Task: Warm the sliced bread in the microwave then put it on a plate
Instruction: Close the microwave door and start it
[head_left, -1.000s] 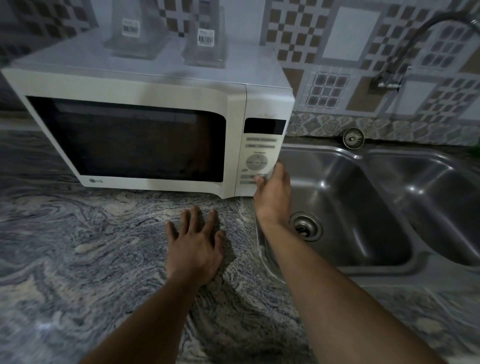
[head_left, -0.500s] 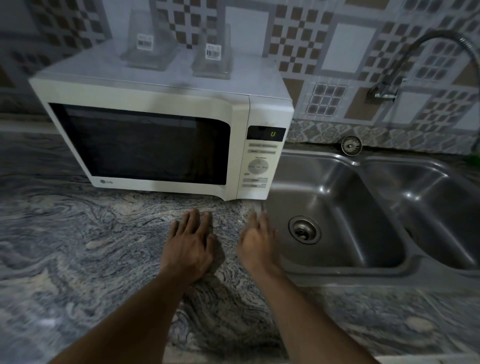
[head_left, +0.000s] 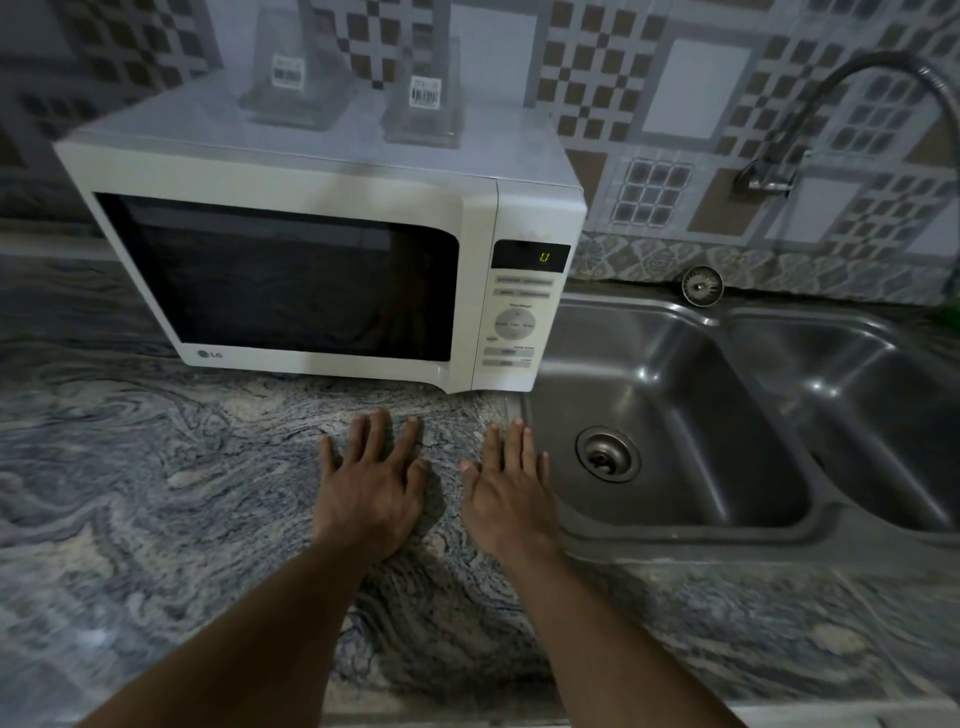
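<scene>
A white microwave (head_left: 322, 171) stands on the marbled counter (head_left: 130, 493) with its door shut. Its dark window hides whatever is inside. A green digit glows on its display (head_left: 531, 256) above the button panel. My left hand (head_left: 371, 486) lies flat on the counter in front of the microwave, fingers spread, holding nothing. Beside it my right hand (head_left: 511, 488) rests flat and empty at the counter's edge by the sink. I see no bread and no plate.
A steel double sink (head_left: 727, 415) lies right of the microwave, with a drain (head_left: 607, 457), a curved tap (head_left: 769, 176) above and a strainer plug (head_left: 702, 286) on the back ledge. Two clear containers (head_left: 421, 98) stand on the microwave's top.
My right hand left the microwave's button panel and came down flat on the counter beside my left hand. The display went from dark to a green digit.
</scene>
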